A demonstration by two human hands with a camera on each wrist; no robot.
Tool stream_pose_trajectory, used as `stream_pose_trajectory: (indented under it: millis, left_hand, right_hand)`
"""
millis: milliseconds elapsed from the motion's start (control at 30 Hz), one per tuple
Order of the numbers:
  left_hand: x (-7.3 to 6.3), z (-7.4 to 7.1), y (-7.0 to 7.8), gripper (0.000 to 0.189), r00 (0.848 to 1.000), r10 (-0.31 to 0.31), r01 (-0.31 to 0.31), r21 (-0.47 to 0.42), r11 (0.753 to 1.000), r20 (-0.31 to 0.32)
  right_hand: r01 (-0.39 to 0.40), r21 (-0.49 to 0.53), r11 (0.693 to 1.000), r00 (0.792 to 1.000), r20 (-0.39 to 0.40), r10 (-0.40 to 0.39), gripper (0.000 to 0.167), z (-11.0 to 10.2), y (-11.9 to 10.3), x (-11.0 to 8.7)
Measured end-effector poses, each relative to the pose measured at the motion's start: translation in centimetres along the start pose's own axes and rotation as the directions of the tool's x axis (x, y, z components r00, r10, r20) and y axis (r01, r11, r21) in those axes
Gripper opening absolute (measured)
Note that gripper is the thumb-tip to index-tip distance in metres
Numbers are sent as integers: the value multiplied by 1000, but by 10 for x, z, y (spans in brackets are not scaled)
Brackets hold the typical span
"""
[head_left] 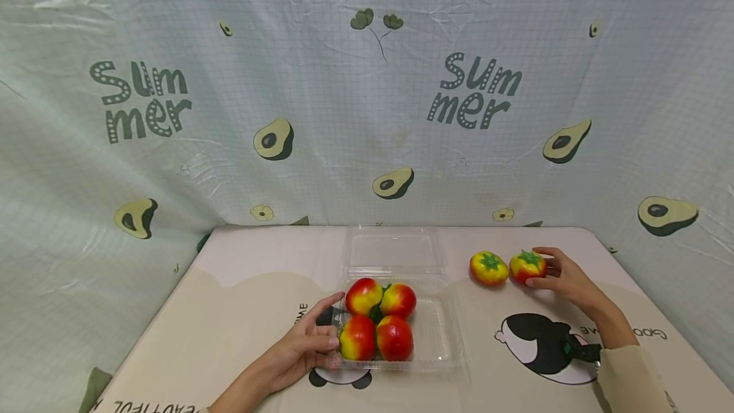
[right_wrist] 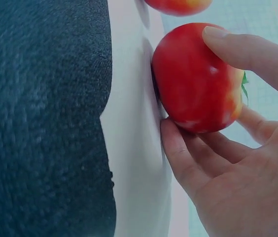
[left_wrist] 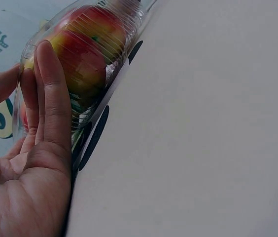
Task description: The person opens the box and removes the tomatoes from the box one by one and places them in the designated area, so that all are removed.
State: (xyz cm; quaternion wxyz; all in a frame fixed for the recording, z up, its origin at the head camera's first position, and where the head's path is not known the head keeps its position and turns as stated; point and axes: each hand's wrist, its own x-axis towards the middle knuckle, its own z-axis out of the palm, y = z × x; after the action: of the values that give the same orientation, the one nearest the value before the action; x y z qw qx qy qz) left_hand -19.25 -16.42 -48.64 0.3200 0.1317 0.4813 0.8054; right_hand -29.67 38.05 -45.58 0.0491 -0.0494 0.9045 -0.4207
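My right hand (head_left: pixel 564 279) holds a red-and-yellow fruit (right_wrist: pixel 193 79) with a green leafy top between thumb and fingers, low over the table at the right. Another such fruit (head_left: pixel 489 269) sits just left of it. My left hand (head_left: pixel 301 343) lies along the left side of a clear plastic box (head_left: pixel 441 324), its fingers (left_wrist: pixel 55 98) fairly straight against the outer wall. Inside the box, several red-and-yellow fruits (head_left: pixel 395 338) fill the left part, with bits of green between them. The bare floor of the box shows at its right. Its clear lid (head_left: pixel 392 250) lies folded back, away from me.
The light tabletop (head_left: pixel 246 304) carries printed dark-and-white cartoon figures and lettering. A pale curtain (head_left: pixel 332 81) with avocado prints and lettering hangs behind the table and along its sides. A dark strap (head_left: pixel 585 350) crosses the right wrist.
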Motion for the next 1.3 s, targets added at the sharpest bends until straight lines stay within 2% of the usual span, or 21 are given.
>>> stream_pose_trajectory:
  millis: [533,1300]
  left_hand:
    - [0,0,-1,91,1000,0,0,-1,1000,-6]
    - [0,2,2,89,1000,-24,24,2,1000,-17]
  right_hand:
    - [33,-3,999,999,-3,-33,83,1,-2,-2]
    - [32,7,999,999,13,-32,84,-3,1,-1]
